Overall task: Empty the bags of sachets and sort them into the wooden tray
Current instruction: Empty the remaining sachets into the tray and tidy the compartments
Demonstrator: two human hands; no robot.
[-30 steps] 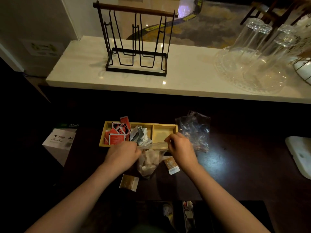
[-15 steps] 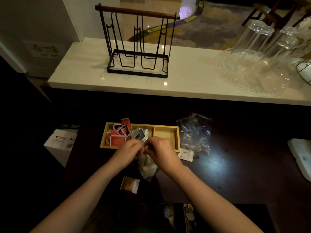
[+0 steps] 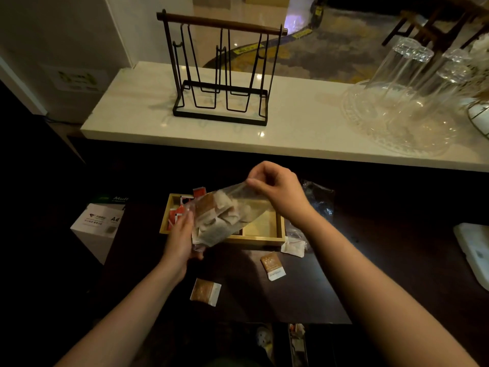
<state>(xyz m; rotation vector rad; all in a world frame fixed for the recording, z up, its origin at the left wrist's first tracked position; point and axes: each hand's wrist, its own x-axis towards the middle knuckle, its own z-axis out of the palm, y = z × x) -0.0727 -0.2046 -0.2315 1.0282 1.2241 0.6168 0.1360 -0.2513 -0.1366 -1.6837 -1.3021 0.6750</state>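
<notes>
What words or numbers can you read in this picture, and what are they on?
"A4": on the white paper box at the left.
"Mult", cut off: on that box's dark top edge.
Small print beside "A4": too blurred to read.
Cursive word on the brown sachet lying on the table: too blurred.
Wall sign: green marks, unreadable.

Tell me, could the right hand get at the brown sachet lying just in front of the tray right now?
Probably not yet: the right hand is pinching the plastic bag. The brown sachet itself lies uncovered on the table.

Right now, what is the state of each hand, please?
Left hand: closed on the lower end of the clear bag of sachets.
Right hand: closed, pinching the upper end of the same bag.
</notes>
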